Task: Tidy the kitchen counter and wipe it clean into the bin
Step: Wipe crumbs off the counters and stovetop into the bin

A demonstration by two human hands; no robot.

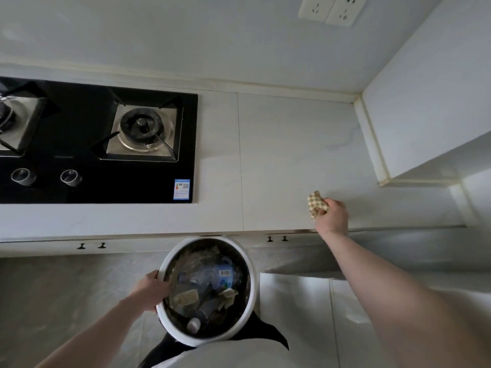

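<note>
Worktop point(279, 155): pale stone surface running along the wall, with a thin joint line crossing it from back to front just right of the hob point(79, 144).

Hob: black glass, set into the left part of the worktop. One burner point(142, 128) sits near the hob's right edge; a second burner is partly cut off at the frame's left edge. Two round knobs point(70, 177) stand along the hob's front edge, and a blue label point(182, 189) occupies its front right corner.

Right hand point(333, 215): positioned at the front edge of the worktop, right of the joint line. Fingers are curled round a bunched yellow checked cloth point(316, 204), which lies on the worktop surface.

Left hand point(151, 289): grips the left rim of the bin point(253, 296), fingers hooked over the edge.

Bin: round, white-walled, dark inside, held below the worktop's front edge, roughly under the joint line. It contains mixed rubbish, including a wrapper with a barcode and crumpled paper.

Drawer pulls point(91, 245): small dark pairs on the cabinet front under the worktop edge.

Sockets point(332, 7): two white units on the wall above the worktop's back edge.
</note>
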